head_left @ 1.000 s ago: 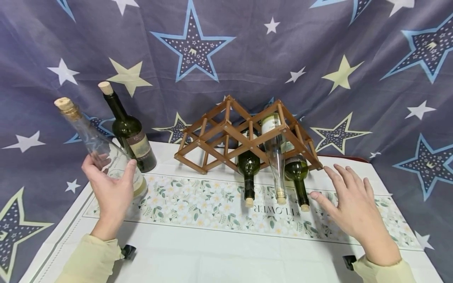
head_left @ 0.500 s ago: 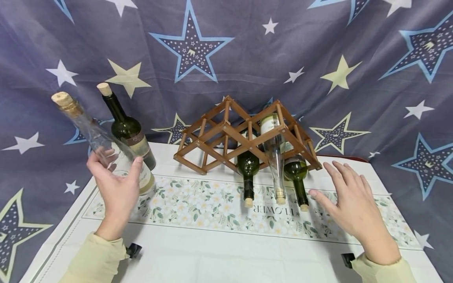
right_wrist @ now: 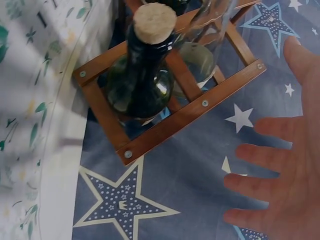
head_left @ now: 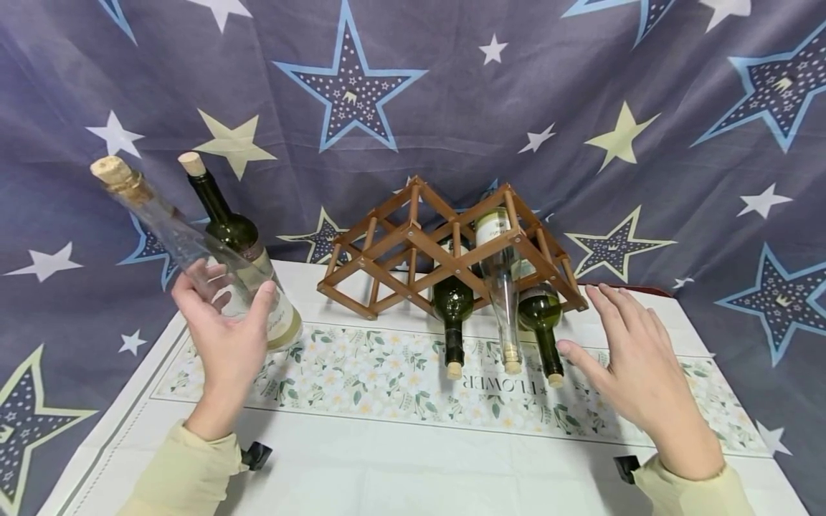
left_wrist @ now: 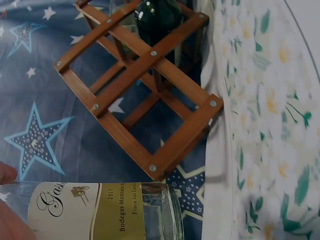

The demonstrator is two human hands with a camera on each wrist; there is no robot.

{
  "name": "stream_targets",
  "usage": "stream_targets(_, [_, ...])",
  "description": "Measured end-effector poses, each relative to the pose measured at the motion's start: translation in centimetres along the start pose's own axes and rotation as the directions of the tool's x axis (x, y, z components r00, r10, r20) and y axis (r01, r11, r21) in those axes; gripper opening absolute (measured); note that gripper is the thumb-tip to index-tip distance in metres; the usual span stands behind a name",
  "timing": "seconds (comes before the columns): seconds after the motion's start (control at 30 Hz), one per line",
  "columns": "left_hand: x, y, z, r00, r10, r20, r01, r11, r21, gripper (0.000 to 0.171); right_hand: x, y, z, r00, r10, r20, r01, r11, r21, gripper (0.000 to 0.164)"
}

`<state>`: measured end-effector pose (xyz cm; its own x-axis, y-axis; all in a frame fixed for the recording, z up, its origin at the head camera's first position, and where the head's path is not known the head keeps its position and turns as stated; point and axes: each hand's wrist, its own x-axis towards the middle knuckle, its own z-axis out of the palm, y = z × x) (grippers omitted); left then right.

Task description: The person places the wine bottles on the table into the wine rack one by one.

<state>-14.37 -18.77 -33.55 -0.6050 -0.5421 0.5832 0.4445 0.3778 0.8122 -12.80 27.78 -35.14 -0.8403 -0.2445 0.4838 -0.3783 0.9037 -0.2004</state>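
My left hand [head_left: 229, 340] grips a clear glass wine bottle [head_left: 187, 240] around its body; the bottle tilts with its corked neck up to the left. Its white and olive label [left_wrist: 117, 210] shows in the left wrist view. A wooden wine rack [head_left: 413, 233] stands at the back of the table, holding a dark green bottle [head_left: 453, 297], a clear bottle [head_left: 501, 276] and another green bottle [head_left: 542, 312], their corks toward me. Beside the rack's right end my right hand [head_left: 639, 365] hovers with fingers spread, touching nothing.
A corked dark green bottle [head_left: 235, 229] stands upright at the back left, partly behind the held bottle. A floral runner [head_left: 374, 373] crosses the white table [head_left: 413, 466]. Behind everything hangs a star-patterned curtain [head_left: 452, 107].
My left hand has moved right with the clear bottle, which now overlaps the standing green bottle more. My right hand has shifted only slightly.
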Motion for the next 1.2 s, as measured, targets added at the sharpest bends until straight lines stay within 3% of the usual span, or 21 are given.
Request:
stream_targets(0.17, [-0.2,0.4,0.5,1.000,-0.004,0.023,0.006,0.999,-0.054,0.070,0.4,-0.6,-0.3,1.000,-0.016,-0.025,0.017,1.000,0.019,0.090])
stream_targets(0.37, [-0.1,-1.2,1.1,0.999,-0.011,0.040,0.016,0.992,-0.129,0.074,1.0,-1.4,-0.5,0.998,-0.041,-0.043,0.043,0.999,0.032,0.091])
stream_targets(0.63, [-1.0,1.9,2.2,0.999,-0.015,0.050,0.026,0.977,-0.210,0.069,1.8,-2.9,-0.6,0.989,-0.108,-0.100,0.115,0.992,0.060,0.094])
stream_targets(0.8, [-1.3,2.3,2.7,0.998,-0.012,0.054,0.024,0.970,-0.243,0.071,2.2,-3.6,-0.5,0.986,-0.131,-0.106,0.138,0.989,0.061,0.095])
stream_targets(1.03, [-1.5,1.6,3.4,0.996,-0.034,0.082,0.057,0.950,-0.307,0.073,2.7,-4.3,-0.3,0.981,-0.155,-0.113,0.164,0.984,0.069,0.097])
stream_targets(1.2, [-1.8,2.7,3.7,0.995,-0.040,0.097,0.066,0.956,-0.286,0.072,2.9,-4.8,-0.1,0.980,-0.166,-0.113,0.176,0.981,0.082,0.096])
